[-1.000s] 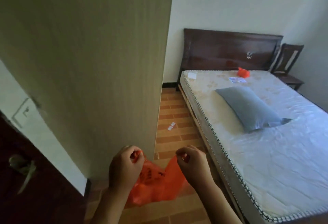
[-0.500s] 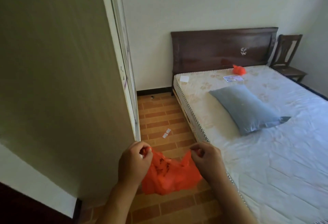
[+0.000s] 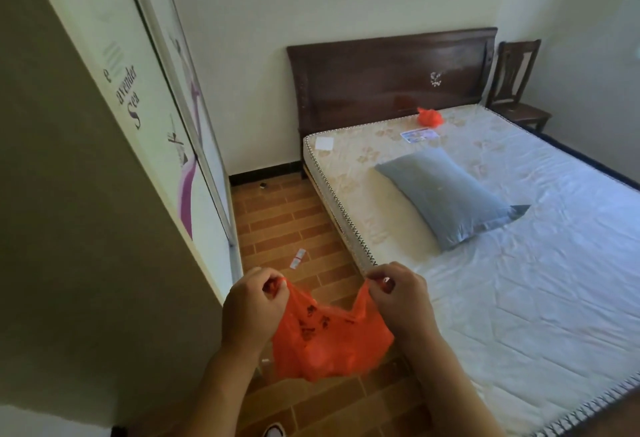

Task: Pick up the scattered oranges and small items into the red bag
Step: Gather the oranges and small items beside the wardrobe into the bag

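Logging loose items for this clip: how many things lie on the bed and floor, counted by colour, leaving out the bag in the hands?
Red or orange: 1, the small red bundle by the headboard.
White: 2, the paper at the mattress corner and the scrap on the floor.
Blue: 2, the card and the pillow.
Dark: 1, a small object by the baseboard.
Total: 6

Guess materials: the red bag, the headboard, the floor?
Red bag: thin plastic film, probably; it crinkles, sags and lets light through. Headboard: dark wood, likely varnished; it reflects glossily. Floor: looks like brick-pattern tile; joints are visible.
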